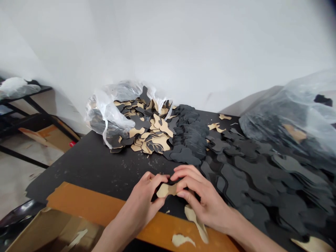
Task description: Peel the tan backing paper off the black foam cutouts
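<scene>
- Left hand (pixel 143 203): fingers curled, thumb and forefinger pinching the left end of a tan cutout (pixel 167 190).
- Right hand (pixel 201 197): fingers bent, tips pressed on the cutout's right end; a tan strip (pixel 196 222) hangs under the palm.
- Cutout sits between both hands, just above the table (pixel 99 168) edge.
- Beyond the fingertips: mixed pile (pixel 151 131) spilling from a bag (pixel 110 108).
- Right of the right hand: black pieces (pixel 252 175), overlapped.
- Below the left wrist: open box (pixel 52 227).

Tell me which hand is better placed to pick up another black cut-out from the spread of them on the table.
Right, probably. The right hand lies beside the spread of black cut-outs, while the left hand sits farther away over bare table. Both pinch the tan piece.
</scene>
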Available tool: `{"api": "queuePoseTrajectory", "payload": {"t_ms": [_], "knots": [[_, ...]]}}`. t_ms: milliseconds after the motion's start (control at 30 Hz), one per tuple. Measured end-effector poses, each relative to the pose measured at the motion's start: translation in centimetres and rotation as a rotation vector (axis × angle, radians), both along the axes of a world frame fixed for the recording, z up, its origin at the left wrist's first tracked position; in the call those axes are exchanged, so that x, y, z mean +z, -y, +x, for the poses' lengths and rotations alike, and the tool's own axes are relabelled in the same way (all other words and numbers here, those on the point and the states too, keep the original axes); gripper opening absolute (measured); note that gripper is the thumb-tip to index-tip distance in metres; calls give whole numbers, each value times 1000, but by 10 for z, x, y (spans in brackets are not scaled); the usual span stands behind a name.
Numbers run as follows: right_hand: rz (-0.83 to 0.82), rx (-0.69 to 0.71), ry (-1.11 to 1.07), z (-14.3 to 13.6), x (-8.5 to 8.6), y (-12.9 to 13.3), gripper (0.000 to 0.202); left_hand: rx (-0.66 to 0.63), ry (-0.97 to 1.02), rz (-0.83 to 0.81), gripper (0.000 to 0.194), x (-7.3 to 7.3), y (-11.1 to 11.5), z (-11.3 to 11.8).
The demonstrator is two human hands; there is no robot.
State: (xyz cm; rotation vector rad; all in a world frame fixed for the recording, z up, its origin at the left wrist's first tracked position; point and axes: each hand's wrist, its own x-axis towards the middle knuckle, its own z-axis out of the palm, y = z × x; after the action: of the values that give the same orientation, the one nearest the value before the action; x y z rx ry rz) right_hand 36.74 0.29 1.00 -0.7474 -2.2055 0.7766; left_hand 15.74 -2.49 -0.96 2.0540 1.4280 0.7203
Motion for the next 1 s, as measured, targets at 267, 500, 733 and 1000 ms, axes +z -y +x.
{"api": "queuePoseTrajectory", "payload": {"t_ms": [267,500,733,1000], "knots": [[-83,67,-182,30,21,-11,27,25,7,6,28,-6,1,0],[111,10,234,32,-6,-23,20,-9,33,28,23,-6,2,-2],[190,52,346,31,-9,-22,21,-42,12,58,25,-6,1,-4],[290,54,447,31,-11,-20,20,-74,13,149,27,-5,2,-4]]}}
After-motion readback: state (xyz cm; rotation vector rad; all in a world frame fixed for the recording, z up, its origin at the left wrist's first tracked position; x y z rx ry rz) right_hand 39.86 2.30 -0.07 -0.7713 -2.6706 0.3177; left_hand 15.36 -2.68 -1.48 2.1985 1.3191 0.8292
